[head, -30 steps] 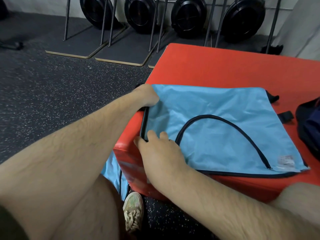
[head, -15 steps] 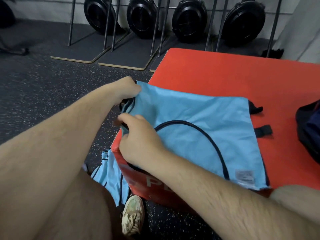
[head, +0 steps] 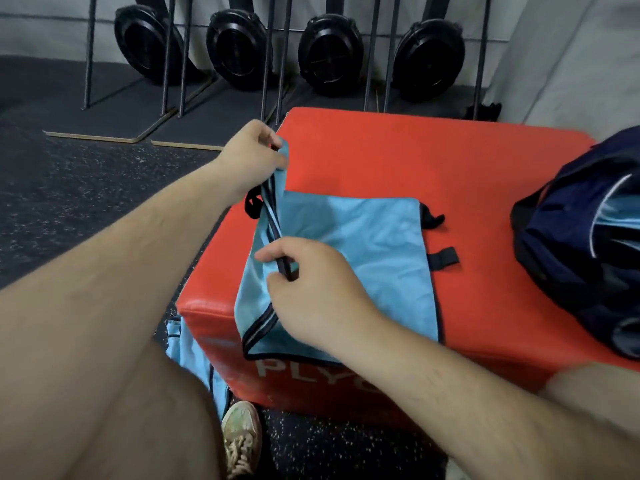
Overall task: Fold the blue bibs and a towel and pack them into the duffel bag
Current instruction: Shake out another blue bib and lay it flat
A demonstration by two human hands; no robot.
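A speckled black rubber floor (head: 86, 202) fills the left side, with four round black fan wheels (head: 330, 53) on thin metal stands ranged along the pale wall at 12 o'clock. A big padded red box (head: 398, 161), smooth vinyl with white lettering on its near face, takes up the middle. At 3 o'clock on its top slumps the bag (head: 581, 244), dark navy and soft, with pale blue cloth showing inside its open mouth. The bib (head: 363, 265), thin light-blue fabric edged in black piping, lies creased and roughly square at the box's near left corner. More blue cloth (head: 194, 355) hangs beside the box at 7 o'clock. The left hand (head: 252, 157) pinches the bib's raised far corner at 11 o'clock; the right hand (head: 311, 285) pinches its lifted black-trimmed left edge. A pale laced shoe (head: 242, 438) sits at 6 o'clock.
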